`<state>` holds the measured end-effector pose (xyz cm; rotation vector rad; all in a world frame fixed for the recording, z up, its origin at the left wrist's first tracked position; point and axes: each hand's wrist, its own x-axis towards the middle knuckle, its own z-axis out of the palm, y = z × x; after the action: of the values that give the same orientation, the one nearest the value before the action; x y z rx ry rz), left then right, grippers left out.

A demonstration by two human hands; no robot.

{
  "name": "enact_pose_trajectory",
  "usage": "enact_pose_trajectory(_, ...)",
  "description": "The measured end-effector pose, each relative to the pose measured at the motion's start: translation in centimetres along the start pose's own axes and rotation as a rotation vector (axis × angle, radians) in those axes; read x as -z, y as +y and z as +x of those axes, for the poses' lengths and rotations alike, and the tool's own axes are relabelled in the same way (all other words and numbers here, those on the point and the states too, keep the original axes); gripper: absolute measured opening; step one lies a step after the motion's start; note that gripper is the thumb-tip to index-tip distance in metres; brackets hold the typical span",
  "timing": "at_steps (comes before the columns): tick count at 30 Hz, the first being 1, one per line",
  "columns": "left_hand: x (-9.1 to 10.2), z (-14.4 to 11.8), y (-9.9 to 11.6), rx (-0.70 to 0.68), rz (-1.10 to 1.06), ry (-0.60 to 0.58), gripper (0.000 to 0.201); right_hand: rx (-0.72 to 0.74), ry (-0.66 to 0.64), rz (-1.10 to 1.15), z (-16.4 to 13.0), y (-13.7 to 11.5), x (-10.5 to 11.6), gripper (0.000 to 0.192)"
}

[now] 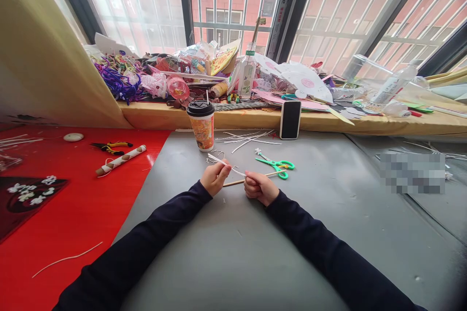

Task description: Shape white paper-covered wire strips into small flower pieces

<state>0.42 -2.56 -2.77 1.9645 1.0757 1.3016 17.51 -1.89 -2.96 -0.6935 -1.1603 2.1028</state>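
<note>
My left hand is closed in a pinch on a bundle of white cord, whose ends stick out past the thumb. A strand of it runs across to my right hand, which grips it in a fist. Under and behind my hands a thin wooden stick lies on the grey table. Just beyond my right hand are green-handled scissors, with a small white flower-like piece by their tips. Short cord scraps lie behind my left hand.
A paper cup with a black lid and a phone stand at the back, with white strips between them. Pliers, a wrapped roll and white flowers lie on the red surface. Craft materials crowd the windowsill.
</note>
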Motion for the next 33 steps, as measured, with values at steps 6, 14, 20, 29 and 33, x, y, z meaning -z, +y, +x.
enact_pose_trajectory(6,0.1,-0.1,0.2,-0.042,-0.012,0.009,0.031,0.005,0.004,-0.017,0.0,0.0,0.0,0.039)
enact_pose_trajectory(14,0.1,0.5,0.1,0.081,-0.287,0.270,0.036,0.050,0.013,-0.047,-0.1,0.1,0.0,0.039)
enact_pose_trajectory(20,0.6,1.3,0.7,0.206,-0.538,0.346,0.035,0.052,0.014,-0.037,-0.1,-0.1,0.2,0.038)
enact_pose_trajectory(29,0.8,1.4,-0.4,0.469,-0.887,0.357,0.035,0.007,-0.046,-0.026,-0.1,-0.4,0.7,0.037)
enact_pose_trajectory(33,1.1,1.5,-1.0,0.494,-0.902,0.377,0.036,0.018,-0.050,-0.030,-0.1,-0.4,0.7,0.037)
